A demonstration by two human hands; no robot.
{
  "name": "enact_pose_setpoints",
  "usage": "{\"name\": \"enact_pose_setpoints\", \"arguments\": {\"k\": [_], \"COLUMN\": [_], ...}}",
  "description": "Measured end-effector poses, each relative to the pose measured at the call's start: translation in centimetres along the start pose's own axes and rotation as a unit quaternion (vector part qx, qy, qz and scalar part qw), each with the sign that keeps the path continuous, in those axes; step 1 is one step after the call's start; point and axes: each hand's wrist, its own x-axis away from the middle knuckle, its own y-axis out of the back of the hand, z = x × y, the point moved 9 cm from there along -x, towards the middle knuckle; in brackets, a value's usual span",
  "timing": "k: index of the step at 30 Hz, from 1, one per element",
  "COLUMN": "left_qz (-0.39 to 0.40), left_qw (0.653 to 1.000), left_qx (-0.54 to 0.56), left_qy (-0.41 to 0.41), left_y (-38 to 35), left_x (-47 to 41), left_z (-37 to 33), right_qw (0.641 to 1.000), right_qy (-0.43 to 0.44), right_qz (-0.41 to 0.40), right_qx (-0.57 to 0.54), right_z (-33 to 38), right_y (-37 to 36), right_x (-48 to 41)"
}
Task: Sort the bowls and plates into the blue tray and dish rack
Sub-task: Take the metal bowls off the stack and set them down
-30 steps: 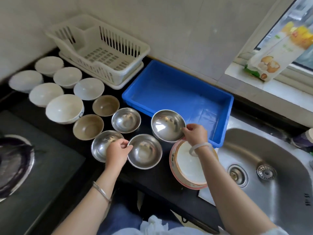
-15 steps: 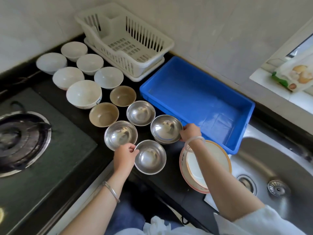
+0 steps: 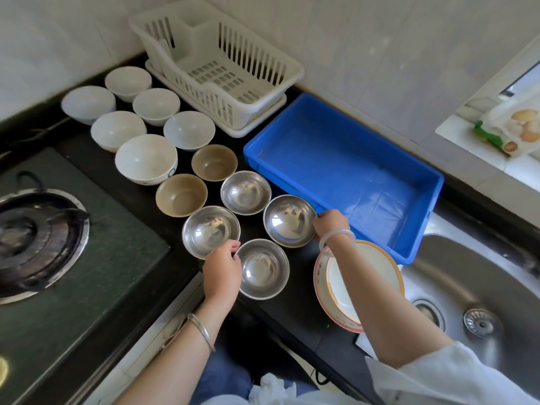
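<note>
Several steel bowls stand on the black counter. My right hand [image 3: 330, 223] grips the right rim of one steel bowl [image 3: 287, 220] beside the blue tray [image 3: 344, 168], which holds nothing. My left hand [image 3: 222, 268] pinches the left rim of the nearest steel bowl [image 3: 264, 268]. Two more steel bowls [image 3: 210, 230] [image 3: 245, 192] sit behind. Two brown bowls [image 3: 181, 194] [image 3: 214, 162] and several white bowls [image 3: 145, 157] lie to the left. A stack of white plates with orange rims [image 3: 377, 270] rests under my right forearm. The white dish rack [image 3: 216, 62] stands at the back, with nothing in it.
A gas burner [image 3: 35, 238] lies at the left on a dark hob. A steel sink [image 3: 479, 302] is at the right. A food packet [image 3: 508, 127] lies on the window ledge. The counter's front edge runs just under my wrists.
The view has swung and drawn slightly closer. The bowl in my right hand, tilted up a second ago, now sits level on the counter. Both hands keep their hold on the bowl rims.
</note>
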Motion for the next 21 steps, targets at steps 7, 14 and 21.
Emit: {"name": "enact_pose_setpoints", "arguments": {"k": [7, 14, 21], "left_qz": [-0.007, 0.014, 0.044], "left_qw": [1.0, 0.998, 0.995], "left_qx": [-0.001, -0.035, -0.06], "left_qy": [-0.012, -0.043, -0.074], "left_y": [0.2, 0.1, -0.8], "left_x": [0.2, 0.0, -0.3], "left_z": [-0.4, -1.5, -4.1], "right_qw": [1.0, 0.998, 0.985], "right_qy": [0.009, 0.061, 0.072], "right_qz": [0.005, -0.01, -0.131], "right_qx": [-0.01, -0.003, -0.08], "right_z": [0.3, 1.1, -2.8], "right_y": [0.1, 0.9, 5.0], "right_x": [0.0, 1.1, 3.4]}}
